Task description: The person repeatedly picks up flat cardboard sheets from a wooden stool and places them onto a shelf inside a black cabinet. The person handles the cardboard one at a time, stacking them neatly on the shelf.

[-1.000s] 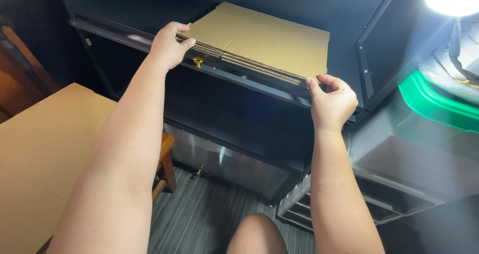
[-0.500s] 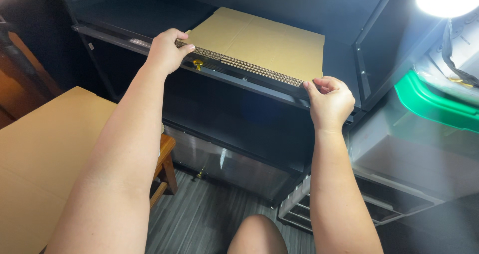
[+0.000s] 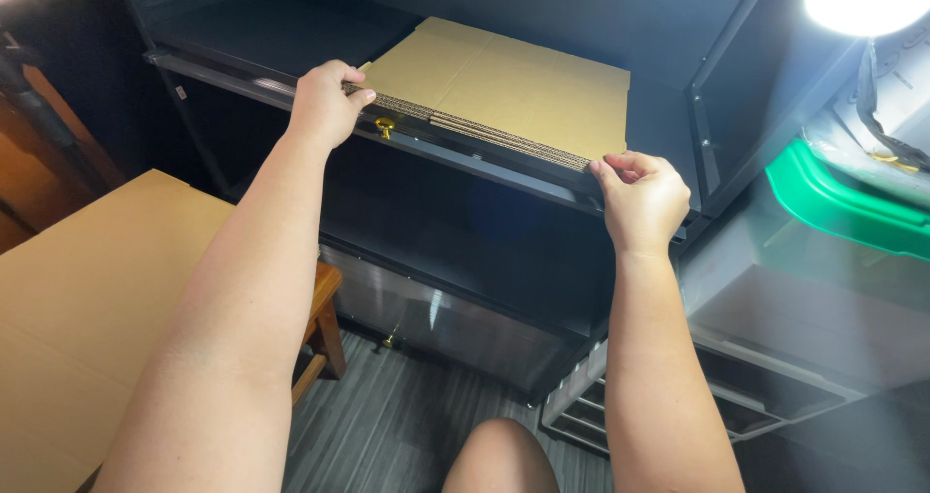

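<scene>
Left hand [image 3: 323, 104] and right hand [image 3: 641, 202] pinch the near corners of the flattened cardboard stack [image 3: 504, 86] on the black shelf [image 3: 262, 33], fingers closed, apparently squaring it; the grip needs evenness.

A stack of flattened cardboard sheets [image 3: 513, 86] is carried flat on a dark metal shelf [image 3: 281, 33], its corrugated front edge lined up with the shelf's front rail, while the shelf's left part is left bare and a lower shelf [image 3: 455, 251] is seen beneath

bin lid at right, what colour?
Green; the bin lid shows best in the head view.
</scene>
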